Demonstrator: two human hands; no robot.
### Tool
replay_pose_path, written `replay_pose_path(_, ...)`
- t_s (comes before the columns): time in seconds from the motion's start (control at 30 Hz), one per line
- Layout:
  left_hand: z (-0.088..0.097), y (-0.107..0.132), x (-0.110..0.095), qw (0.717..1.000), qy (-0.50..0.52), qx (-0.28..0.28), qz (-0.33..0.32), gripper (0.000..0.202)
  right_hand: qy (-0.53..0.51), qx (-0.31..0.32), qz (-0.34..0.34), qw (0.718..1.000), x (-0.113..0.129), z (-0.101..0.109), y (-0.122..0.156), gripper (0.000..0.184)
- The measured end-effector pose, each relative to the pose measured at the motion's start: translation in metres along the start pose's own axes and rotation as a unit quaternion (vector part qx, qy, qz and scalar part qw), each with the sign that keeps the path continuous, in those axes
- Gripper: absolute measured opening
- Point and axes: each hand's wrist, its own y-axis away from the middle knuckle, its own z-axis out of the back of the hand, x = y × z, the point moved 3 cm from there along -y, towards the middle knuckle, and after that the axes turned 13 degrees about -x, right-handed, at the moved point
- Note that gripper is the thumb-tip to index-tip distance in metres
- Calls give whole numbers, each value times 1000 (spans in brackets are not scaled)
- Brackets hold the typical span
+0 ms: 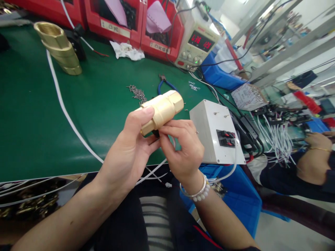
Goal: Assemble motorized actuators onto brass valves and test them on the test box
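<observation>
My left hand (128, 150) is wrapped around a brass valve fitting (164, 108), thumb pressed along its top, holding it above the near edge of the green mat (39, 122). My right hand (183, 148) is closed with its fingertips pinched at the near, lower end of the same fitting, next to a small dark part that I cannot make out. A bead bracelet sits on my right wrist.
A second brass fitting (59, 47) stands far left beside a white cable (65, 111). Small screws (137, 93), blue pliers (164, 83), a white switch box (217, 136), a power supply (197, 47), red bins (115, 17) and blue bins (235, 195) surround. Another person's arm (311, 164) is right.
</observation>
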Motion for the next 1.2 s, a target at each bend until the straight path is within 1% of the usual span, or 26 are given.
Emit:
replay_pose_path(0.07,2,-5,3,1000,2,-2,2,32,1,13,-12,1000,0,-1,0,15)
replay_pose_path(0.13,6,-12,5,1000,6,-24,5,32,1,21,-34,999,-2,-1,0,12)
replay_pose_path(0.23,13,-21,6,999,14,-49,18,35,-7,12,-99,995,-13,2,-1,11)
replay_pose_path(0.27,15,-23,4,998,18,-52,12,36,-2,21,-120,992,-19,3,-2,11)
replay_pose_path(0.3,17,-23,0,998,22,-56,-2,35,11,46,-139,989,-26,2,-2,11)
replay_pose_path(0.33,19,-23,-5,998,24,-60,-24,33,32,84,-157,984,-32,1,-2,12)
replay_pose_path(0.37,21,-22,-11,997,22,-63,-48,32,60,137,-173,974,-39,0,-2,13)
replay_pose_path(0.43,22,-18,-24,993,8,-66,-96,30,118,249,-203,940,-49,-4,1,16)
replay_pose_path(0.5,21,-14,-35,990,-9,-65,-128,31,158,335,-220,903,-53,-5,3,14)
replay_pose_path(0.57,21,-11,-40,987,-14,-69,-141,33,175,381,-216,882,-52,-6,3,12)
replay_pose_path(0.63,21,-9,-39,989,-7,-68,-131,32,185,396,-208,875,-49,-4,1,13)
replay_pose_path(0.7,21,-9,-34,992,5,-57,-110,29,195,400,-200,873,-46,-2,-1,15)
replay_pose_path(0.77,22,-9,-26,995,12,-46,-88,25,210,418,-185,864,-44,0,-2,18)
replay_pose_path(0.9,23,-11,-16,997,19,-35,-61,21,261,480,-135,826,-39,2,-2,23)
replay_pose_path(0.97,22,-11,-13,998,19,-33,-47,22,276,498,-110,815,-35,2,-3,26)
replay_pose_path(1.07,21,-9,-10,999,12,-30,-31,28,301,497,-83,809,-33,1,-2,32)
replay_pose_path(1.13,20,-8,-9,999,7,-26,-29,30,305,493,-81,811,-35,1,-1,30)
replay_pose_path(1.17,19,-7,-9,999,5,-25,-29,30,297,490,-85,815,-37,1,0,27)
replay_pose_path(1.2,19,-7,-8,999,5,-27,-29,29,282,477,-93,827,-39,2,0,23)
